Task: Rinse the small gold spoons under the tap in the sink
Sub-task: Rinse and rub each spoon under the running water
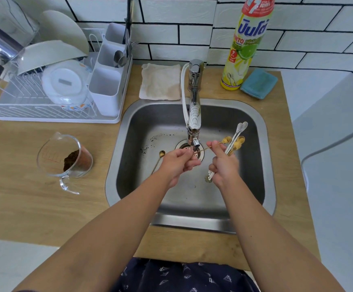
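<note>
Gold spoon [208,146]: being pinched at both ends under the tap [194,114], left hand [176,163] on the handle end, right fingertips [214,144] nearer the bowl.
Bundle [235,142]: being gripped in the right hand [224,167], a few gold spoons plus a couple of pale ones, bowls fanning up and right.
Loose spoon [158,162]: being left on the sink [264,144] floor, just left of the left hand.
Water: can't tell whether it's running, no stream is being picked up.
Risk, drain [185,146]: the thin spoon is being held right above the strainer, so a wet slip is probably sending it straight down onto it.
Risk, bundle: too much is being juggled by one hand; loosen that fist for a second and the lot is likely clattering into the basin.
Risk, grit: dark specks are being seen on the basin floor, so anything dropped is likely getting dirty again.
Risk, jug [65,157]: brown powder is being kept near the rim, and splashes are probably reaching it.
Bottle [248,41]: a big "7" is being shown on the red top, "7 in 1 NEW" on a small badge, and the large purple brand word looks Thai.
Other writing: red marks on the jug are being seen, too faint to read.
</note>
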`<action>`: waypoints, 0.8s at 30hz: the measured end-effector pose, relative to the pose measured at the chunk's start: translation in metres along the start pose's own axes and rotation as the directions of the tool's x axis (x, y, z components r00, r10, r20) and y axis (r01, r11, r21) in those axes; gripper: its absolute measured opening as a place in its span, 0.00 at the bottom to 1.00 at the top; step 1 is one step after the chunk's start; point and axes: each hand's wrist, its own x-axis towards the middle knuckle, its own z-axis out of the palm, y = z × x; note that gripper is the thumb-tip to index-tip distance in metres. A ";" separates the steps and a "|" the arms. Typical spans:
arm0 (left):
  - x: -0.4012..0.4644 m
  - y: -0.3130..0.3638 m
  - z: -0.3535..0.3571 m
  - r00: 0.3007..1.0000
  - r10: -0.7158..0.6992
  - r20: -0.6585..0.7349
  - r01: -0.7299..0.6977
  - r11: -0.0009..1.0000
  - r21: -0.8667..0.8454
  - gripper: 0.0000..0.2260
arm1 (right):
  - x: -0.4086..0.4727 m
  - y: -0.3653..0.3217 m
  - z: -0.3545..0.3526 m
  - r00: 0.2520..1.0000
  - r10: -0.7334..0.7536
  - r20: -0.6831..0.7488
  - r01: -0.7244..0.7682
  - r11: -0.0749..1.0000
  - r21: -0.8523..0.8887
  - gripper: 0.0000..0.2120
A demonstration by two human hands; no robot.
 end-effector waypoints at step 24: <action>-0.002 -0.006 0.010 0.994 -0.095 0.049 0.087 0.985 0.152 0.04 | 0.012 -0.005 -0.005 1.000 0.014 0.025 -0.012 0.996 -0.088 0.04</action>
